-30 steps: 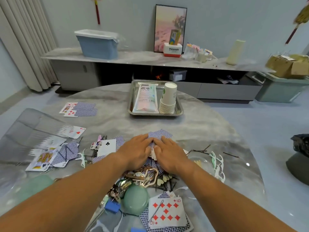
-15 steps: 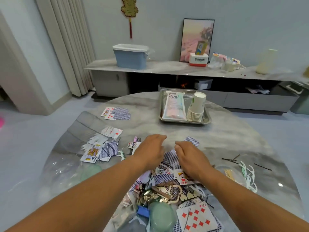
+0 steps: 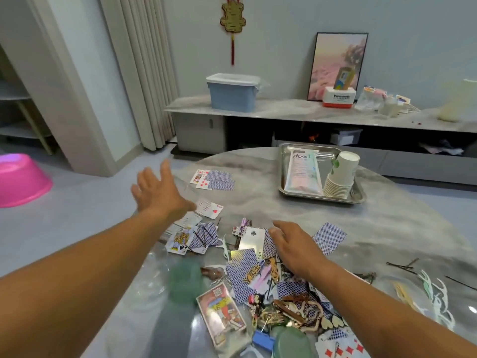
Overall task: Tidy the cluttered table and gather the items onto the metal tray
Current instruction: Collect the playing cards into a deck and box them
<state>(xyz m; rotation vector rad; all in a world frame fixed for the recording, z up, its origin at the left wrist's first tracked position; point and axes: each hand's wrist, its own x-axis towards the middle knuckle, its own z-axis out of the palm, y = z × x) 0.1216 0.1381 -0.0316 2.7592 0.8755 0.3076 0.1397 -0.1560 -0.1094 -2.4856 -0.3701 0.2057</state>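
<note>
The metal tray (image 3: 358,196) stands at the far right of the round marble table (image 3: 271,210); a white packet (image 3: 302,171) and a stack of paper cups (image 3: 340,177) lie in it. My left hand (image 3: 157,192) hovers with spread fingers above the table's left side, near a small group of playing cards (image 3: 213,180). My right hand (image 3: 294,244) rests with relaxed fingers on the pile of blue-backed cards (image 3: 255,244) in the middle. More cards (image 3: 191,236), hair clips and trinkets (image 3: 289,308) are heaped near me.
Hairpins (image 3: 400,264) and floss picks (image 3: 436,298) lie at the right edge. A green soap-like lump (image 3: 291,342) sits at the near edge. A pink basin (image 3: 20,179) stands on the floor at left; a low sideboard (image 3: 309,112) with a blue box (image 3: 232,91) is behind.
My left hand has left the card pile and swung out to the left with fingers spread. My right hand stays on the pile. The view has turned left.
</note>
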